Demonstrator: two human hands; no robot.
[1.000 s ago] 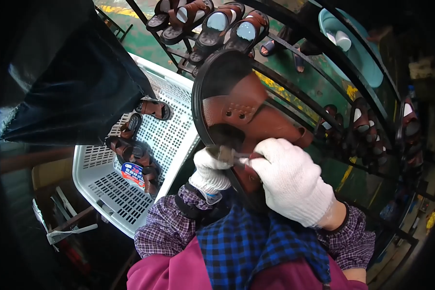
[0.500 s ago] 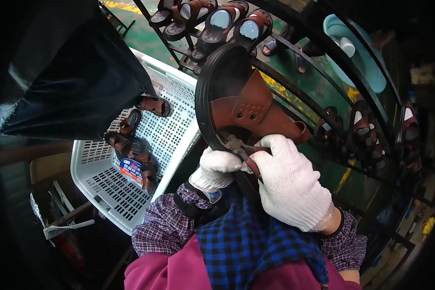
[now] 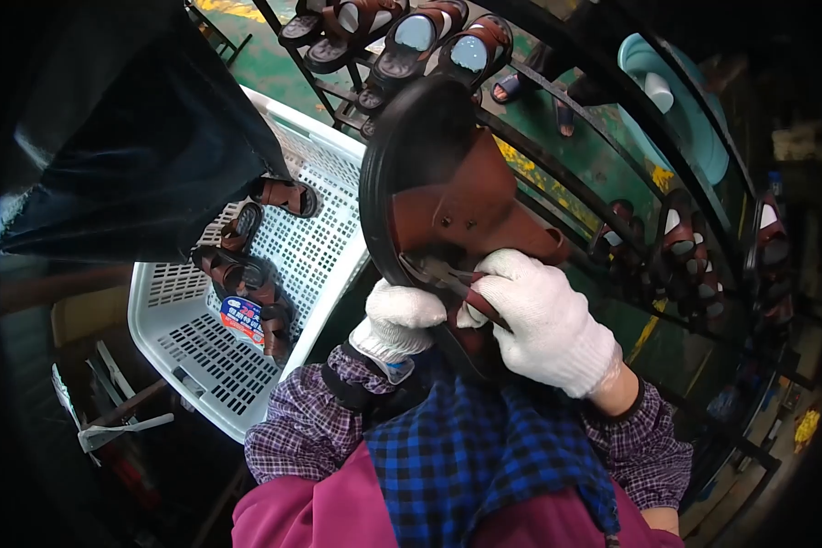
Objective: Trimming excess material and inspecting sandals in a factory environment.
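Both gloved hands, left hand [image 3: 402, 315] and right hand [image 3: 543, 324], apparently clamped on brown sandal [image 3: 447, 210].

Both hands sit near the middle of the frame, each in a white knit glove, with forearms in purple plaid sleeves rising from the lower edge. The left hand [image 3: 400, 315] is curled into a loose fist, low and centre. The right hand [image 3: 543, 321], just beside it, is larger in view, fingers [image 3: 484, 290] bent and pinched closed.
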